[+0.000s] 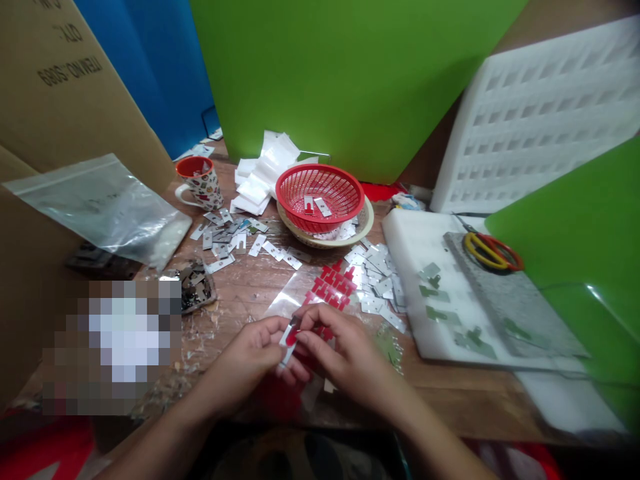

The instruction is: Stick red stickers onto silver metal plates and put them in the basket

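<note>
Small plate (289, 335) pinched between the hands: shiny bare metal, like the loose plates (227, 237) scattered far left. Table (250, 287): worn, scuffed wood. Basket (320, 193): red glossy plastic mesh. Bag (107, 203) at left: clear, crinkled plastic film. Pad (415, 240) at right: matt white foam. Mug (200, 183): glazed ceramic.

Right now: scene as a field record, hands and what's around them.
left hand: pinches small plate, with right
right hand: fingers on same plate
under hands: clear sheet with red pieces
behind: loose plates, red basket in bowl
left: mug, plastic bag
right: foam pad, scissors
surface: wooden table
</note>
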`<action>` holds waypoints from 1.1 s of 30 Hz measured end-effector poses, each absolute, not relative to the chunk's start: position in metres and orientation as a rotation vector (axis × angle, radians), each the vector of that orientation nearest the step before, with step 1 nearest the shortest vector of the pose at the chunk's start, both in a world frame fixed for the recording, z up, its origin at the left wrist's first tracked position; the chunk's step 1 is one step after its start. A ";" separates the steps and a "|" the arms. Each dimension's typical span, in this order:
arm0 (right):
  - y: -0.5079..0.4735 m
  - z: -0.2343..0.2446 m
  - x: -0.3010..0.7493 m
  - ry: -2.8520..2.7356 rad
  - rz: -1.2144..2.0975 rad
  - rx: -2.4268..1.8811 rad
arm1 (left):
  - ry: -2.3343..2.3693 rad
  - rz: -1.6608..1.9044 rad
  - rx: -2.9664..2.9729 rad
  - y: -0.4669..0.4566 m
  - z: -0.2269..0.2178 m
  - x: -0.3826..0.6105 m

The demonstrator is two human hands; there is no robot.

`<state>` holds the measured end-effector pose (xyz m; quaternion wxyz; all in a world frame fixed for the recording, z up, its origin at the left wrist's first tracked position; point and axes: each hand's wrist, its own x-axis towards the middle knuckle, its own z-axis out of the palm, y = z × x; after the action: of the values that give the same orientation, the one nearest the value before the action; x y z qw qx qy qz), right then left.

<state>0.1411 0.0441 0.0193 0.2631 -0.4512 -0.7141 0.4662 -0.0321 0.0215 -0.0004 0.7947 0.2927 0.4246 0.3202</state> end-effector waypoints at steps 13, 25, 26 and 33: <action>0.044 0.017 0.140 -1.958 1.238 -1.215 | 0.917 0.684 0.638 0.022 0.000 -0.033; 0.045 0.018 0.139 -1.952 1.263 -1.234 | 0.919 0.668 0.662 0.023 0.002 -0.033; 0.045 0.018 0.139 -1.956 1.260 -1.230 | 0.922 0.668 0.665 0.023 0.003 -0.032; 0.046 0.018 0.137 -1.964 1.210 -1.260 | 0.983 0.677 0.682 0.020 0.003 -0.031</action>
<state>0.1374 0.0462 0.0185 0.2537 -0.4636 -0.7229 0.4452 -0.0306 0.0204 0.0028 0.7729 0.3147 0.4538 0.3125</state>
